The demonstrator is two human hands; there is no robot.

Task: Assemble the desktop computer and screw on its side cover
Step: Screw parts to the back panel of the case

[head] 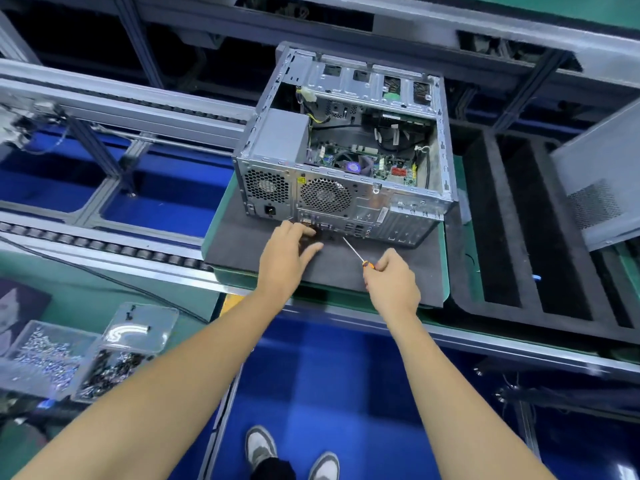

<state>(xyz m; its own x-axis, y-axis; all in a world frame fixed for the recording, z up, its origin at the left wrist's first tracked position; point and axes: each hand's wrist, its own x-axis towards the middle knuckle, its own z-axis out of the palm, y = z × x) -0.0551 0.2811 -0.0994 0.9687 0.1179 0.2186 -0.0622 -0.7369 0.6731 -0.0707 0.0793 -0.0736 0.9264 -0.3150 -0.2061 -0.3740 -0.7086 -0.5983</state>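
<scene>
An open grey desktop computer case (270, 140) lies on its side on a dark foam pad (242, 247), with the motherboard and cables showing and its rear panel facing me. My left hand (289, 254) reaches to the lower rear panel, fingertips at the ports; what they touch is hidden. My right hand (391, 282) grips a screwdriver (353, 251) by its orange handle, the thin shaft pointing up-left toward the rear panel. A grey side cover (602, 181) with a mesh vent leans at the far right.
Clear plastic trays of screws (52, 358) sit on the green bench at lower left. A black foam rack with long slots (491, 244) stands right of the pad. Conveyor rails with rollers (104, 244) run on the left. My shoes (291, 452) stand on blue floor.
</scene>
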